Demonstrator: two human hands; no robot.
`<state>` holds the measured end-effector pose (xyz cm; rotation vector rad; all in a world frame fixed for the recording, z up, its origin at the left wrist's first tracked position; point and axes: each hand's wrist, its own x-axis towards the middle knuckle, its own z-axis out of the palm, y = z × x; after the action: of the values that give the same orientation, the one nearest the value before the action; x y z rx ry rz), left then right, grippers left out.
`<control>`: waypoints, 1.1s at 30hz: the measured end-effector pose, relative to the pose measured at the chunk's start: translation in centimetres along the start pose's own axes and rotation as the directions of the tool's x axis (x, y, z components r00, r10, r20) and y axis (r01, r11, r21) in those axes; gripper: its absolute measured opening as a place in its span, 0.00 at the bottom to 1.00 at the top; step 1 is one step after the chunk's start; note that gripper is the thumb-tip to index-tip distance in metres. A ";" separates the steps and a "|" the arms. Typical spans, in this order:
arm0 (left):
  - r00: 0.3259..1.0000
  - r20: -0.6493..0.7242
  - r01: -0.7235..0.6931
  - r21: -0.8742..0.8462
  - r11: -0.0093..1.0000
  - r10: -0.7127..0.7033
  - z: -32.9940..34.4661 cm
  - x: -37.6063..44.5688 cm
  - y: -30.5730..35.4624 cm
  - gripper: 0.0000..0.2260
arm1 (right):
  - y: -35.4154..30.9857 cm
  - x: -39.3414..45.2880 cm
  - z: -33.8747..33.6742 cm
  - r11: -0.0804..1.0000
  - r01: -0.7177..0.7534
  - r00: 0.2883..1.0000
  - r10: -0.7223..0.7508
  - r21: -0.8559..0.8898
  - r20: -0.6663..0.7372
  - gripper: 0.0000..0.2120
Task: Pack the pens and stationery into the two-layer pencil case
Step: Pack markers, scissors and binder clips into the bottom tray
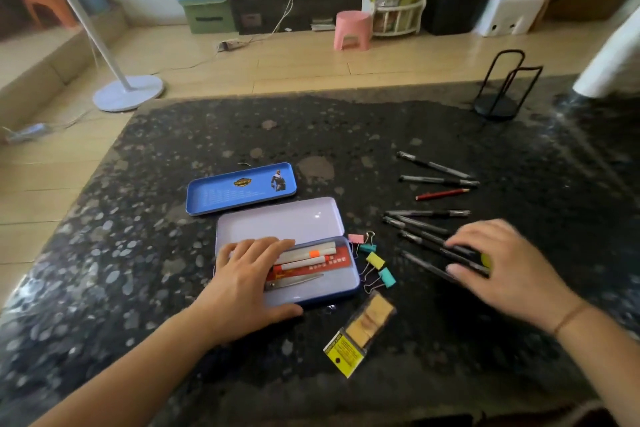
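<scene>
- The dark speckled table (242,135) carries everything; from where the person sits, the work splits into a case at about 11 o'clock and loose pens at about 1 o'clock.
- The pencil case (322,291) lies open, its pale lid (280,218) hinged back toward 12 o'clock, and its long axis runs roughly 9 to 3. Inside I can make out 2 white markers, a red packet and what looks like scissors.
- The blue tray (241,188), probably the second layer, sits apart just beyond the case at 12 o'clock, holding nothing.
- The left hand (247,274) rests flat on the case's 9 o'clock end, fingers nearly straight over the contents, thumb along the near rim. It grips nothing and seems to be steadying the case.
- The right hand (505,267) is spread over the nearest pens (429,239), fingertips touching them; whether any is actually pinched I cannot tell, as the picture is blurred there.
- Those pens lie side by side, long axes running roughly 10 to 4, and the case lies at 9 o'clock from this hand. The right hand is plainly the nearer one.
- 4 more pens and a red pencil (441,194) lie farther out toward 12 o'clock.
- 4 binder clips (375,260) sit between case and pens, just beside the case's 3 o'clock end.
</scene>
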<state>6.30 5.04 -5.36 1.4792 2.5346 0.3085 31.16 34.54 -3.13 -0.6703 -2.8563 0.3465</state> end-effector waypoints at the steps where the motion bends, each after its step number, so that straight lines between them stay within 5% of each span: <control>1: 1.000 -0.003 0.001 -0.004 1.000 -0.001 0.1 0.2 0.1 0.43 | -1.5 -0.3 0.3 0.992 0.120 0.992 -0.121 0.028 0.024 0.17; 6: 1.000 -0.020 0.010 0.013 1.000 -0.010 -0.1 0.6 1.0 0.43 | -6.7 -0.5 3.4 0.833 0.551 0.812 -0.522 -0.052 0.260 0.22; 13: 0.996 -0.087 -0.001 -0.052 0.999 -0.003 -1.0 -0.1 -2.1 0.31 | -7.2 -1.0 4.7 0.785 0.618 0.779 -0.604 -0.039 0.170 0.12; 17: 0.999 -0.040 0.002 -0.038 0.999 -0.004 -1.0 -0.4 -4.0 0.30 | -8.6 -1.2 4.8 0.816 0.551 0.824 -0.565 0.173 0.037 0.09; 21: 0.997 -0.059 0.036 -0.092 0.995 -0.041 -0.5 -0.6 -4.5 0.27 | -12.1 0.7 4.8 0.816 0.344 0.936 -0.335 0.464 -0.105 0.14; 25: 0.996 -0.073 0.042 -0.171 0.984 -0.055 -0.2 -0.9 -4.8 0.24 | -15.4 3.8 6.7 0.890 0.217 0.975 -0.220 0.401 -0.038 0.09; 28: 0.992 -0.127 -0.011 -0.231 0.973 -0.019 0.2 -1.6 -5.3 0.18 | -17.2 4.9 7.5 0.934 0.141 0.964 -0.205 0.328 0.168 0.10; 33: 0.977 -0.213 -0.031 -0.180 0.983 -0.008 0.7 -2.3 -5.9 0.14 | -18.0 5.1 7.4 0.953 0.263 0.932 -0.292 0.153 0.215 0.11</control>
<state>2.67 0.27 -7.49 1.4612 2.5749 0.7171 17.53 19.80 -4.70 -0.2064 -3.0634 0.5827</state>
